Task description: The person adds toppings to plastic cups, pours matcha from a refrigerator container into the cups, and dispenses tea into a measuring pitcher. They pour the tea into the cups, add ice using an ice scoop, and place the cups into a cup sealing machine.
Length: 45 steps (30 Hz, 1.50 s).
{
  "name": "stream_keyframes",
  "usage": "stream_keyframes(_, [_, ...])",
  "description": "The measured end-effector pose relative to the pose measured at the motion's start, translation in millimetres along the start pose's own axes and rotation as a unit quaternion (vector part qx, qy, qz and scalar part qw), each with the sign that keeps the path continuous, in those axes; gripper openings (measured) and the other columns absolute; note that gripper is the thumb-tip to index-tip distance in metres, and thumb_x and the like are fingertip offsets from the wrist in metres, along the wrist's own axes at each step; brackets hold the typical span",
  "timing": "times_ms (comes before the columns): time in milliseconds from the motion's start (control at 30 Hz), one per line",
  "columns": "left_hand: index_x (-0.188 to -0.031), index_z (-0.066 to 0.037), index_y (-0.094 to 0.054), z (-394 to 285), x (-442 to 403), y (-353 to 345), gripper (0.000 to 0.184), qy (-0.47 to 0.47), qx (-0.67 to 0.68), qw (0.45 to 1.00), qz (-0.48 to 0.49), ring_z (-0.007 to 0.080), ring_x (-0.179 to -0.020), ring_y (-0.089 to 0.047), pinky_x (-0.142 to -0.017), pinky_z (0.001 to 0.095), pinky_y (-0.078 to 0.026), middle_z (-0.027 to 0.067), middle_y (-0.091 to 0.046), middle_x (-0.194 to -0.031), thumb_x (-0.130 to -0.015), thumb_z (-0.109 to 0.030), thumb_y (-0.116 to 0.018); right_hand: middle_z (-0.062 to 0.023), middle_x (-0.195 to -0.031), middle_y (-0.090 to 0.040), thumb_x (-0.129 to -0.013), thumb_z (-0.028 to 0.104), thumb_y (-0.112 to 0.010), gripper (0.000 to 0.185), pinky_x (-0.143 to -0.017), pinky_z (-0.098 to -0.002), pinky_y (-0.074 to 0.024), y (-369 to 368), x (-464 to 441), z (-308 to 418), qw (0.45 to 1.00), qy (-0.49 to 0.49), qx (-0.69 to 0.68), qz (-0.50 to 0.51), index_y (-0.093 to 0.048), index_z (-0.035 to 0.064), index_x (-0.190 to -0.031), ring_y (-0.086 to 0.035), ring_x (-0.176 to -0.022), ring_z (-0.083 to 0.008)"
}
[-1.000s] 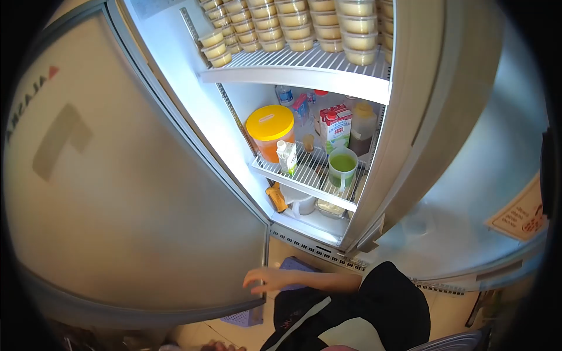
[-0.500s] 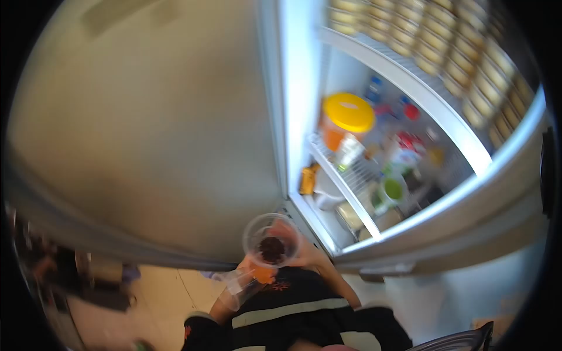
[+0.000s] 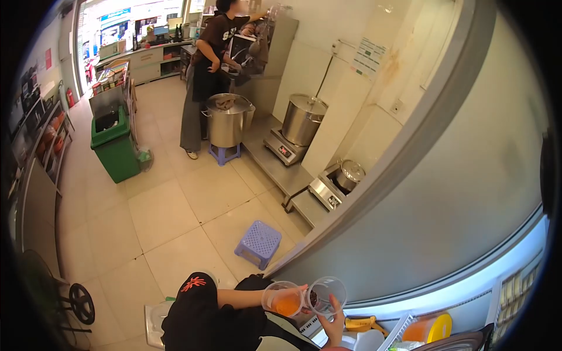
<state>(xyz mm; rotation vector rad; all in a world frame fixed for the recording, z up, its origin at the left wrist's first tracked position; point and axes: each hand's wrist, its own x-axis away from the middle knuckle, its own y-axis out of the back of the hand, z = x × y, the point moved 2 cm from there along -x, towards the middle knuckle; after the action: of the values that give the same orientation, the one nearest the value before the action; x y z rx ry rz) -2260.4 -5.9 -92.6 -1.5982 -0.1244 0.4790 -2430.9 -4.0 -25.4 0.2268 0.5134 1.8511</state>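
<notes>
My left hand (image 3: 300,288) is closed around a clear plastic cup with orange contents (image 3: 285,304), mostly seen through or behind it. My right hand (image 3: 335,323) grips a second clear plastic cup (image 3: 336,291), its thumb or finger against the wall; dark reddish-brown bits lie inside. The two cups are side by side and nearly touching, tilted so that I look into them. Both are held beside the open fridge, near its lower shelf.
The fridge door (image 3: 433,193) stands open at right; inside is a yellow-lidded tub (image 3: 439,329). A purple stool (image 3: 259,240) is on the floor ahead. Farther off are a lidded steel pot (image 3: 227,126), a green bin (image 3: 114,149) and a standing person (image 3: 218,52).
My view has swung left and up from the fridge interior to the room. Both cups stay in my hands, and now sit side by side at the lower middle.
</notes>
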Motion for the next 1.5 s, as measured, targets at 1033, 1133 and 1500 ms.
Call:
stream_keyframes(1033, [-0.097,-0.004,-0.055,4.0,-65.6,60.8,0.064,0.087,0.034,0.988,-0.127,0.0255,-0.086,-0.054,-0.078,0.0372,-0.043,0.0133,-0.057,-0.095,-0.078,-0.062,-0.033,-0.0107,-0.085,-0.055,-0.076,0.015,-0.05,0.022,-0.068,-0.0337,-0.0412,176.6,178.5,-113.8,0.583,-0.183,0.171,-0.773,-0.054,0.0004,-0.092,-0.052,-0.074,-0.0222])
stream_keyframes(1133, [-0.096,-0.003,-0.055,12.3,-91.9,63.6,0.064,0.076,0.059,0.993,-0.071,0.0256,-0.085,-0.054,-0.077,0.0367,-0.043,0.013,-0.057,-0.094,-0.078,-0.061,-0.034,-0.0107,-0.084,-0.054,-0.077,0.016,-0.049,0.022,-0.068,-0.0344,-0.041,176.4,194.1,-125.3,0.561,-0.195,0.152,-0.79,-0.054,0.0005,-0.092,-0.052,-0.073,-0.0227])
stream_keyframes(1500, [-0.114,-0.007,-0.044,30.8,-168.5,31.1,0.067,0.178,0.094,0.969,-0.146,0.0326,-0.097,-0.051,-0.08,0.0468,-0.043,0.0161,-0.05,-0.109,-0.076,-0.062,-0.037,-0.011,-0.079,-0.053,-0.08,0.023,-0.046,0.025,-0.067,-0.0373,-0.0403,122.2,253.6,-111.0,0.343,-0.381,0.316,-0.798,-0.053,0.0008,-0.089,-0.05,-0.069,-0.0246])
